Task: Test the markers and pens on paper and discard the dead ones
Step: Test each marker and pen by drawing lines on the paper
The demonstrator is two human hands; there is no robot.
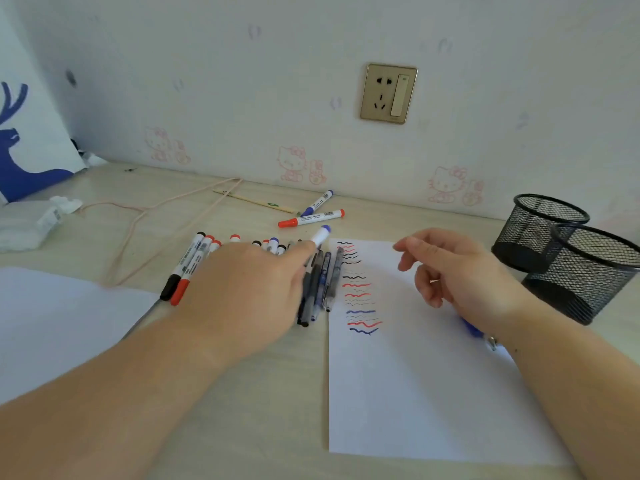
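Two black mesh cups (568,258) stand at the right edge of the desk (242,393), just beside the test sheet (415,393). A pink cord (166,216) and a wooden stick (256,201) lie toward the wall (242,81), which carries a socket plate (388,93). Two capped markers (313,211), one blue and one red, lie apart near the wall. The left hand (249,289) covers the row of markers and pens (194,265) and holds a blue-tipped marker (320,234) between its fingers, tip raised beyond the sheet's top left corner. The right hand (460,271) hovers over the sheet, fingers loosely curled, gripping nothing. A blue object (471,329) shows under the right wrist; its type cannot be determined. Wavy black, red and blue test lines (358,289) mark the sheet.
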